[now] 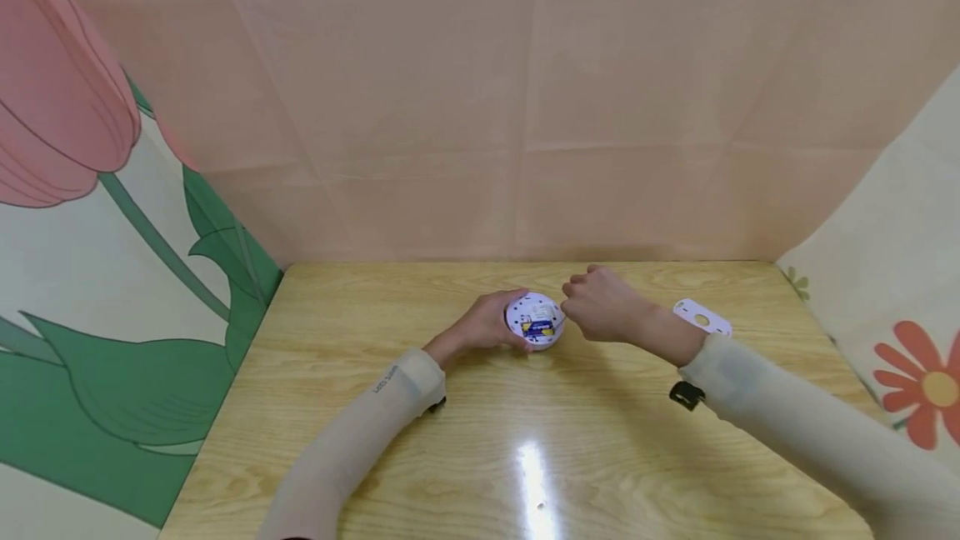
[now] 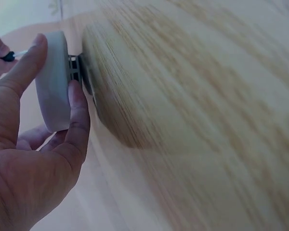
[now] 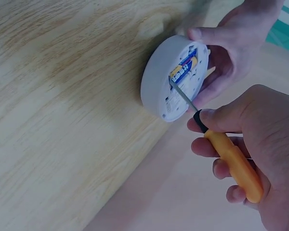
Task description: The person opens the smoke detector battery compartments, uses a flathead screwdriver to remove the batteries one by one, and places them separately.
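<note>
My left hand [image 1: 486, 322] grips a round white smoke detector [image 1: 527, 317] by its rim, with the back turned up and toward my right hand. Blue and yellow batteries [image 3: 184, 70] sit in the recess of that back. In the left wrist view the thumb and fingers of the left hand [image 2: 43, 168] clasp the detector's edge, and its vented side faces the table. My right hand [image 1: 606, 305] holds a screwdriver [image 3: 233, 163] by its orange handle. The metal tip reaches the detector's back beside the batteries; whether it sits in a slot cannot be made out.
A white mounting plate [image 1: 717, 326] with holes lies on the wooden table [image 1: 375, 298], beyond the right forearm. A pink cloth [image 1: 420, 107] hangs behind the table's far edge. Printed flower sheets [image 1: 832, 298] stand at both sides.
</note>
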A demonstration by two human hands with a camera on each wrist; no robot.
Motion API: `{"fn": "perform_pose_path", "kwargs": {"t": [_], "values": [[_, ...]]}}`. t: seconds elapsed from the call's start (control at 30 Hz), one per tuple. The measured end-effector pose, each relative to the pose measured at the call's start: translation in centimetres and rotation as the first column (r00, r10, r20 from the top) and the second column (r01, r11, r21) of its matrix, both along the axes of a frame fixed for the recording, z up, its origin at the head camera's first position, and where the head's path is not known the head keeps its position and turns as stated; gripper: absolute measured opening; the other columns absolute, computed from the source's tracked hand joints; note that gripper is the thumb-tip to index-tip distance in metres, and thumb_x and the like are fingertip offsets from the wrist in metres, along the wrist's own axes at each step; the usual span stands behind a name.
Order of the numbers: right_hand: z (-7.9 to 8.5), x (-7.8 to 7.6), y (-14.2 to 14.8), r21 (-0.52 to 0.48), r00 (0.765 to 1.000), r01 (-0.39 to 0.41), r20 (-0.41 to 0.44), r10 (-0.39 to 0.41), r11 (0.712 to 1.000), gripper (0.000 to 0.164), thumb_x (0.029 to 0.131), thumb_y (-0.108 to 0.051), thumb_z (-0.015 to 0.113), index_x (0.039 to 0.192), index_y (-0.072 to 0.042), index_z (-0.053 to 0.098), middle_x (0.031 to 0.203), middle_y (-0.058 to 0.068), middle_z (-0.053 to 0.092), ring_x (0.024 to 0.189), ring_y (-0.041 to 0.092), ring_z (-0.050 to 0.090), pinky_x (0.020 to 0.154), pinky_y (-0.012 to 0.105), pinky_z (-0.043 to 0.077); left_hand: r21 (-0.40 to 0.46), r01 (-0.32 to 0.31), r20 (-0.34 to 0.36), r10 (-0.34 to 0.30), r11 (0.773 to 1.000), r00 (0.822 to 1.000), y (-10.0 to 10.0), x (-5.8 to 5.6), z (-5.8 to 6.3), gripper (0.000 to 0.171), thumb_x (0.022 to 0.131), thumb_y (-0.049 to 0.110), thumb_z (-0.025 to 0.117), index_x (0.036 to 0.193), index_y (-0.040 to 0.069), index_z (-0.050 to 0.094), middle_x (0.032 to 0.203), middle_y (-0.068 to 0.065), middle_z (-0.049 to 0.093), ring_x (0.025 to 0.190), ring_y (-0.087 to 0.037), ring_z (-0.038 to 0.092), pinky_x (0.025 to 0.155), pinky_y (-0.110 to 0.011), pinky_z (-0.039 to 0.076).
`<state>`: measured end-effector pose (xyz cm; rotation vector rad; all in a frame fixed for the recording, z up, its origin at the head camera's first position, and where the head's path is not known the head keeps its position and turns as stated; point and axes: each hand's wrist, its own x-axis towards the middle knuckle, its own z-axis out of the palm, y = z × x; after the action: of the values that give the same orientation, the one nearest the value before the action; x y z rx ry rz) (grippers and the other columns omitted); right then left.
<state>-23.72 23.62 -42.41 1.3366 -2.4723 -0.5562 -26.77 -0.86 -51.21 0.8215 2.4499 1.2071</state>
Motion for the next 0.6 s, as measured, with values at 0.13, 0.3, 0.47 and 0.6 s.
{"fn": "perform_pose_path", "kwargs": {"t": [0.13, 0.3, 0.47, 0.6], "values": [[-0.3, -0.3, 0.5, -0.037, 1.000, -0.001, 0.031, 0.002, 0.999, 0.017, 0.082, -0.009, 0.076, 0.070, -0.018, 0.067, 0.066, -0.002, 0.055, 0.057, 0.016, 0.047, 0.049, 0.031, 0.037, 0.016, -0.007, 0.019, 0.007, 1.000, 1.000, 0.0, -0.1, 0.0, 0.107, 0.073, 0.020, 0.101, 0.160, 0.003, 0.043, 0.157, -0.013, 0.055, 0.142, -0.028, 0.053, 0.121, -0.040, 0.040], [-1.0, -0.6, 1.3, -0.096, 0.998, -0.007, 0.054, 0.012, 0.995, 0.018, 0.090, -0.022, 0.081, 0.075, -0.019, 0.073, 0.066, -0.004, 0.054, 0.056, 0.014, 0.044, 0.045, 0.029, 0.033, 0.001, -0.005, 0.013, 0.005, 1.000, 1.000, 0.0, -0.2, 0.1, 0.108, 0.072, 0.021, 0.101, 0.161, 0.003, 0.042, 0.157, -0.013, 0.055, 0.143, -0.028, 0.053, 0.121, -0.040, 0.040], [-1.5, -0.4, 2.0, -0.183, 0.995, 0.000, 0.094, 0.017, 0.983, 0.016, 0.089, -0.019, 0.083, 0.076, -0.019, 0.073, 0.067, -0.004, 0.054, 0.056, 0.013, 0.044, 0.043, 0.028, 0.032, -0.015, -0.002, 0.000, 0.002, 1.000, 1.000, 0.0, -0.2, -0.1, 0.108, 0.071, 0.022, 0.101, 0.160, 0.003, 0.043, 0.157, -0.014, 0.055, 0.144, -0.030, 0.052, 0.122, -0.041, 0.039], [-2.3, -0.4, 2.9, -0.286, 0.988, 0.023, 0.152, 0.022, 0.958, 0.011, 0.088, -0.013, 0.083, 0.082, -0.018, 0.076, 0.070, -0.004, 0.057, 0.057, 0.011, 0.048, 0.045, 0.027, 0.036, -0.020, -0.014, 0.004, 0.014, 1.000, 1.000, -0.1, -0.2, -0.2, 0.109, 0.070, 0.021, 0.102, 0.161, 0.005, 0.043, 0.158, -0.013, 0.054, 0.145, -0.030, 0.051, 0.123, -0.042, 0.038]]}}
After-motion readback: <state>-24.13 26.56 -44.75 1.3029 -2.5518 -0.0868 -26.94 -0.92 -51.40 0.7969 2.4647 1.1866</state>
